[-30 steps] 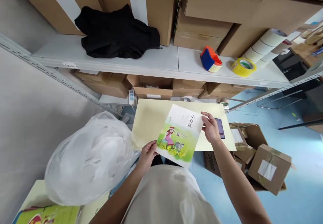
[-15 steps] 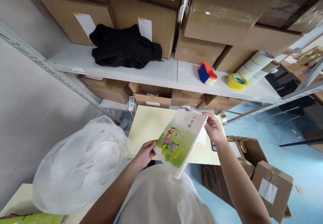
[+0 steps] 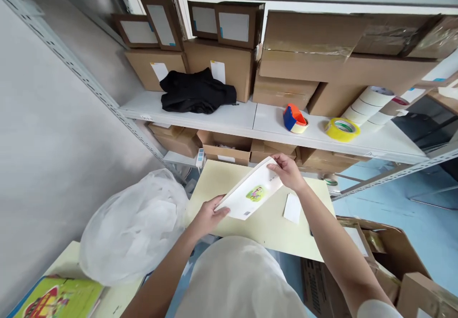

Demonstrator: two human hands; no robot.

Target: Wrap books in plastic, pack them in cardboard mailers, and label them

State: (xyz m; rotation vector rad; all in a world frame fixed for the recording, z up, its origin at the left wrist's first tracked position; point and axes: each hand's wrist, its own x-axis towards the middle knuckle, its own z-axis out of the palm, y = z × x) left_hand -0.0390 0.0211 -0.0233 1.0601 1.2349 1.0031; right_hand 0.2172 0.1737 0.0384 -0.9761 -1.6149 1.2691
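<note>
A thin book point(image 3: 250, 195) is held above the pale yellow table point(image 3: 229, 179), turned so its white back cover with a small picture and a barcode faces me. My left hand point(image 3: 207, 215) pinches its near left corner. My right hand point(image 3: 288, 172) grips its far right edge. A white slip of paper point(image 3: 292, 208) lies on the table under my right forearm.
A big white plastic bag point(image 3: 132, 225) bulges at my left. A colourful book point(image 3: 57, 299) lies at bottom left. The shelf point(image 3: 250, 120) carries a black cloth point(image 3: 196, 92), tape rolls point(image 3: 341, 129) and cardboard boxes. Open cartons point(image 3: 372, 256) stand on the blue floor at right.
The book has been flipped from its illustrated front cover to its white back cover, between both hands. My view has tilted upward, showing higher shelves.
</note>
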